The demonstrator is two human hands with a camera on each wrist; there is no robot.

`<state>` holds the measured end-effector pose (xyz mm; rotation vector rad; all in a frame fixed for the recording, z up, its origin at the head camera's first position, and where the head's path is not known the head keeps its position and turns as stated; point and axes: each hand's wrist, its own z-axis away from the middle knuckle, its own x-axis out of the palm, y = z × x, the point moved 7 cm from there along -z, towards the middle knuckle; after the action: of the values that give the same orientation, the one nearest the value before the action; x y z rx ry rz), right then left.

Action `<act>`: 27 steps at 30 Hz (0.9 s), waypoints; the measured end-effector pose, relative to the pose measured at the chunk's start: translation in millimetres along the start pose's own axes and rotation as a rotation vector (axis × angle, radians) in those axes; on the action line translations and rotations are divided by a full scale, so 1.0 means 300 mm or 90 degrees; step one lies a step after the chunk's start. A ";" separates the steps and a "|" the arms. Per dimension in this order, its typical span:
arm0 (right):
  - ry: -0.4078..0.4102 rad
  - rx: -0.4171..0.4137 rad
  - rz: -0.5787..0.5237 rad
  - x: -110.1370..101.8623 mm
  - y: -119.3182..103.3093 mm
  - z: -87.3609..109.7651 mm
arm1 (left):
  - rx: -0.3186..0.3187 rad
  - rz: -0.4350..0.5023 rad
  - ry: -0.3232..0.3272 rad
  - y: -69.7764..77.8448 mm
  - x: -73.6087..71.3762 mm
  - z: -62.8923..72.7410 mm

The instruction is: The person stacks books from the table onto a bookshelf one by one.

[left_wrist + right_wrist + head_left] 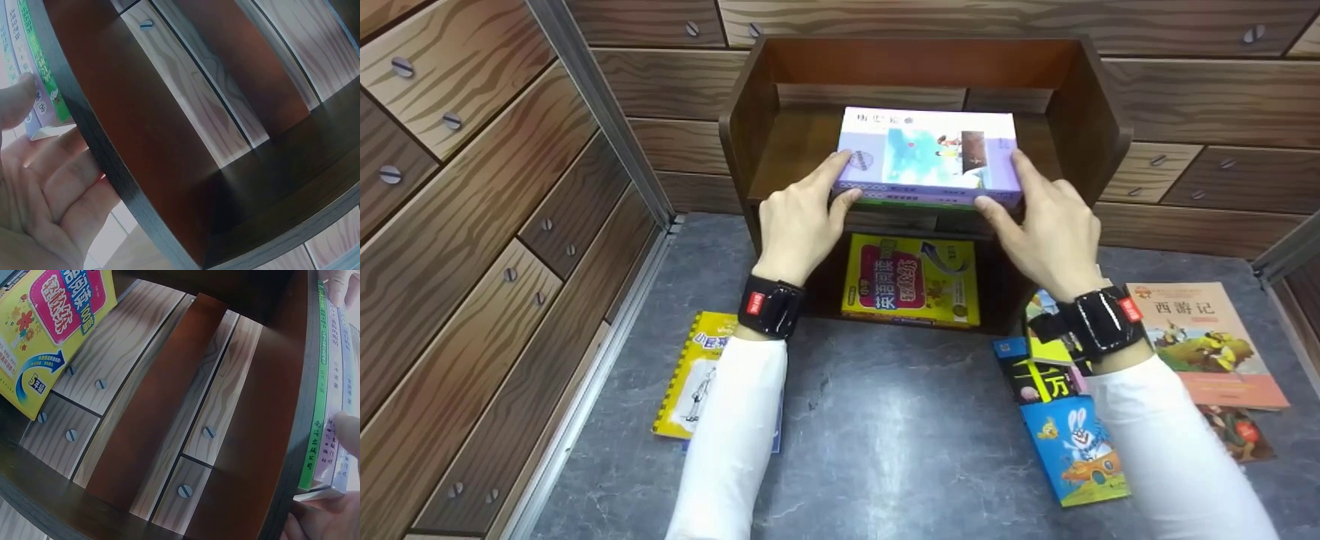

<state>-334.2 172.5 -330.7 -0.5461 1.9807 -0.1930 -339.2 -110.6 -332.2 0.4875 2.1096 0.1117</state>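
Both hands grip a short stack of books (pixel 930 150) at the upper shelf of a small dark brown bookshelf (pixel 799 142). The top book has a lilac cover with a blue picture. A green spine (pixel 315 439) lies lowest, against the shelf's edge in the right wrist view. My left hand (pixel 802 225) holds the stack's left end, its thumb on the spines. At the right end, my right hand (pixel 1054 232) holds it likewise, thumb in front. Below, a yellow book (pixel 911 281) lies flat on the lower level.
On the grey floor at the left lies a yellow comic-style book (pixel 690 390), partly behind the left sleeve. To the right are a blue rabbit book (pixel 1072 450), a peach-coloured book (pixel 1207 337) and others partly covered. Wood-patterned walls (pixel 472 225) enclose the space.
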 end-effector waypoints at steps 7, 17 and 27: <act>-0.022 0.030 -0.027 0.005 0.009 0.008 | 0.012 0.011 -0.009 0.005 0.007 0.016; 0.049 0.005 -0.083 0.005 0.011 0.036 | 0.070 0.124 -0.013 0.005 0.052 0.096; 0.130 -0.065 -0.187 0.033 0.010 0.104 | 0.066 0.180 0.005 0.000 0.102 0.228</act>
<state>-311.2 173.9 -354.2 -0.9149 2.1083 -0.3422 -297.7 -106.2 -394.4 0.8473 2.0504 0.1663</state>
